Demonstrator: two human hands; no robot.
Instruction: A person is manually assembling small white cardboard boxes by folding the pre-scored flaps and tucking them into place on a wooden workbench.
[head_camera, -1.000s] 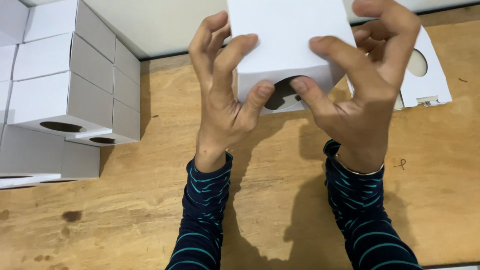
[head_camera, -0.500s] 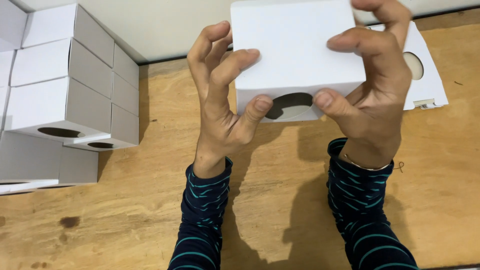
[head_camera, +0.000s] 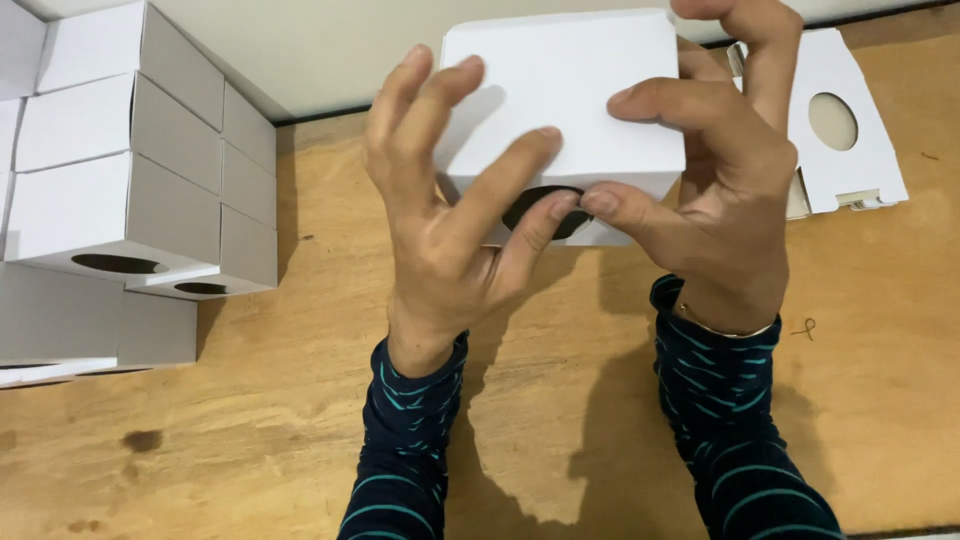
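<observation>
Since a moment ago the white box (head_camera: 565, 95) has tilted, so the oval cutout on its lower face shows less, and both thumbs have closed in on it. In the head view the left hand (head_camera: 445, 215) spreads its fingers across the box's top while the right hand (head_camera: 725, 170) clamps its far side; the box is held between them above the wooden table (head_camera: 250, 430). It looks folded into shape, the bottom flap still being pressed. Finished matte card boxes (head_camera: 120, 190) are stacked left of the left hand; a flat blank (head_camera: 850, 130) lies beyond the right.
</observation>
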